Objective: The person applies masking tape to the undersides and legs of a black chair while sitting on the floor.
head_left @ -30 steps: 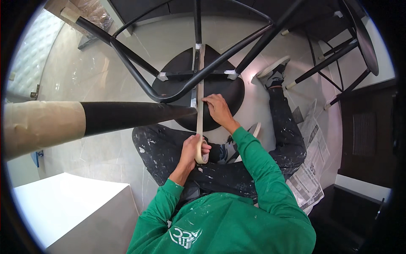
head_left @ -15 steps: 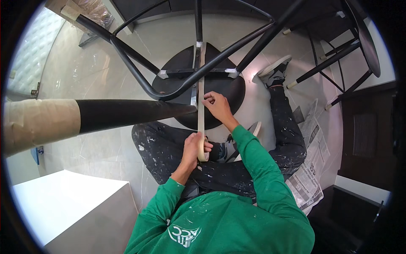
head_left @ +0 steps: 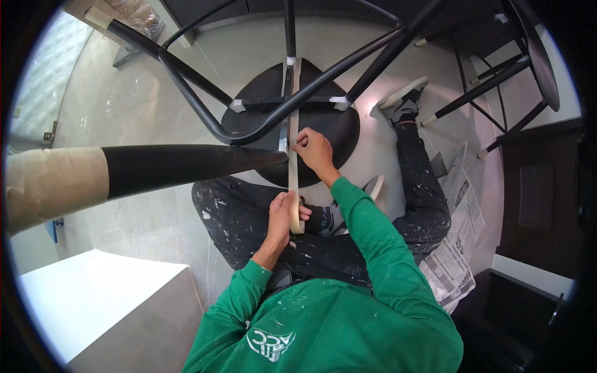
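Clasping the masking-tape roll (head_left: 298,219), the left hand (head_left: 280,214) held its strip (head_left: 293,171) seemingly taut across the upturned stool (head_left: 342,129); the right hand (head_left: 316,153) pinched the edge, apparently for alignment.

Bright light, white box top (head_left: 106,298) nearly blown out, glare on floor (head_left: 373,143), fisheye-bent edges, black corners
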Demonstrator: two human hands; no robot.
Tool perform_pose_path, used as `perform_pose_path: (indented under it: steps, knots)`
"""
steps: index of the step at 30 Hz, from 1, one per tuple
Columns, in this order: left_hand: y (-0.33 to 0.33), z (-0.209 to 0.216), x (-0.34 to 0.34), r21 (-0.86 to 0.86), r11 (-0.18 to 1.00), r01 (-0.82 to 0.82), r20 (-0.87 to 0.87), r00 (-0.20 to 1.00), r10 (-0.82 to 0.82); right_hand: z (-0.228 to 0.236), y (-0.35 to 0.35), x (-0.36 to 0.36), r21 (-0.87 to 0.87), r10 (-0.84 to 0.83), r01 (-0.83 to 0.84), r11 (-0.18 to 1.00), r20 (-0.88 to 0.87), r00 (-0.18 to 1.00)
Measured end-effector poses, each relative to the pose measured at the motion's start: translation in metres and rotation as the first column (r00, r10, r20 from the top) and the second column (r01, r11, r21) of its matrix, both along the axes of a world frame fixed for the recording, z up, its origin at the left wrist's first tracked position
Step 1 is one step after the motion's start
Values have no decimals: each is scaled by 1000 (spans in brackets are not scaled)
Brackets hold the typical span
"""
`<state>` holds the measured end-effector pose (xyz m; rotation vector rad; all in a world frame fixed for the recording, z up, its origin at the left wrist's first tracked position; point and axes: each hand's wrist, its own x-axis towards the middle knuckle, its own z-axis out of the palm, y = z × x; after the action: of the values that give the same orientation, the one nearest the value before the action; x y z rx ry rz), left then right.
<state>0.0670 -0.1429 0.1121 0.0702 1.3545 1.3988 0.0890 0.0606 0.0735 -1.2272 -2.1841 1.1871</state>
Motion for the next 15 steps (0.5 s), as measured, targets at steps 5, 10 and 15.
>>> perform_pose_path:
  steps: [5, 10, 15]
  knots:
    - [1, -1, 0, -5, 1000, 4, -3, 1000, -4, -3, -3, -1, 72, 4, -7, 997, 41, 999]
    - [0, -2, -1, -13, 1000, -4, 17, 1000, 4, 0, -7, -2, 136, 14, -22, 990, 58, 998]
    - [-1, -5, -2, -21, 1000, 5, 20, 1000, -4, 0, -11, -2, 225, 23, -34, 974, 51, 998]
